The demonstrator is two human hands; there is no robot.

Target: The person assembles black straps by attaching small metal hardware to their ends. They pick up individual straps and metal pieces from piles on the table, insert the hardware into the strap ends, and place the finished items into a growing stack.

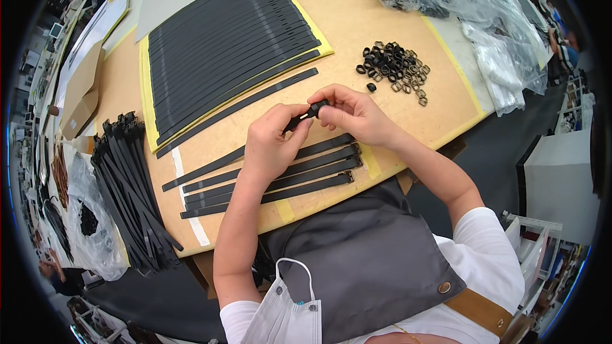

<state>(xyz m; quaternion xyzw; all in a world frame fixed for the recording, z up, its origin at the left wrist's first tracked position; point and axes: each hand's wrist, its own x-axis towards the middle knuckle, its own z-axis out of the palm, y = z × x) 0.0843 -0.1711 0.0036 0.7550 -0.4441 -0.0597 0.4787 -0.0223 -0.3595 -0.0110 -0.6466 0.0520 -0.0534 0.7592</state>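
My left hand (273,143) pinches the end of a long black strap (204,170) that runs down to the left across the wooden table (357,32). At that strap's tip my right hand (354,113) holds a small black loop (317,108) between thumb and fingers. Both hands meet just above several finished straps with buckles (322,167) lying side by side. A pile of small black and metal loops and buckles (394,67) sits to the right of my right hand, with one stray loop (371,87) nearer.
Many black straps lie in a row on a yellow sheet (145,89) at the back. A bundle of straps (131,188) lies at the left edge. Clear plastic bags (472,6) with hardware sit at the back right. A dark apron (363,261) covers my lap.
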